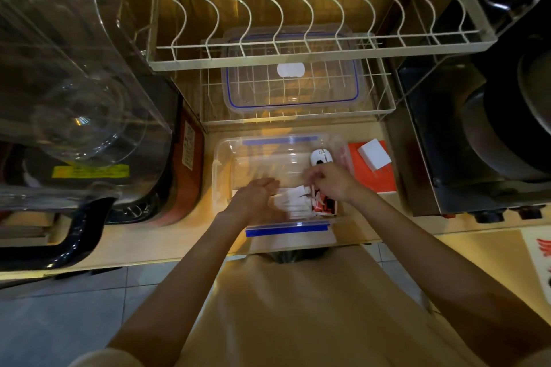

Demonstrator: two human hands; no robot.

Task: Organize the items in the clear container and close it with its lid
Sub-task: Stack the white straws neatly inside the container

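On the pale wooden counter point(143, 247), seen from the person's head camera looking down, a clear rectangular plastic container with blue side clips point(286, 229) sits directly before them, its long axis running left to right. Both hands are inside it. The left hand point(256, 199) is flat and open, palm turned inward, pressing against a bunch of white paper packets point(290, 205) at the near edge. The right hand point(331, 180) is loosely curled just above a red and black packet point(323, 205); motion blur hides whether its fingers pinch anything. A small white device point(319, 156) lies in the far right corner. The clear lid with a blue seal point(293, 92) rests on the lower wire dish rack point(384, 98), straight beyond the container, roughly equally near either hand. An orange box point(378, 182) stands just right of the container.
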